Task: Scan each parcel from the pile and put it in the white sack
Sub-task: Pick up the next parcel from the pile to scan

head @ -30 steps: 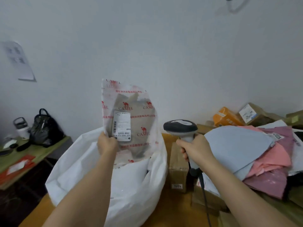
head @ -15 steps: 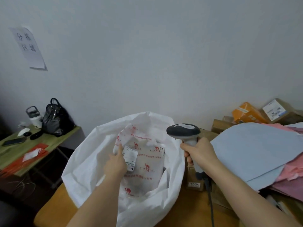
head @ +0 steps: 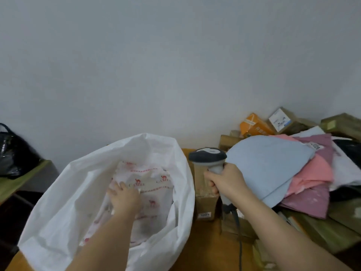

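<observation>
One parcel (head: 150, 194), a clear bag printed with red camel marks, down inside the white sack (head: 64, 202), lying flat with its printed face up. Long axis running from the near-left of the sack mouth up toward the far-right rim, top edge toward the wall. Left hand (head: 124, 197) reaching into the sack and lying on the parcel's left part, fingers (head: 117, 189) stretched forward over the plastic; whether pressing or merely touching, cannot tell. Right hand (head: 226, 182) wrapped round the grey handle of the barcode scanner (head: 208, 159), held upright just to the right of the sack rim, dark head on top and pointing left toward the sack, cable hanging below the fist.

Directly behind the scanner, a brown carton (head: 205, 200) standing on the wooden table (head: 203, 245), close against the sack's right wall. Further right, the pile: a pale blue mailer (head: 267, 169) on top, pink mailers (head: 314, 173) and a mauve mailer (head: 310, 202) under it, an orange box (head: 254, 126) and cardboard boxes (head: 283, 120) against the wall. At far left, a black bag (head: 13, 151) on a green side table (head: 23, 178). Sack's raised near wall partly hiding the parcel's lower end.
</observation>
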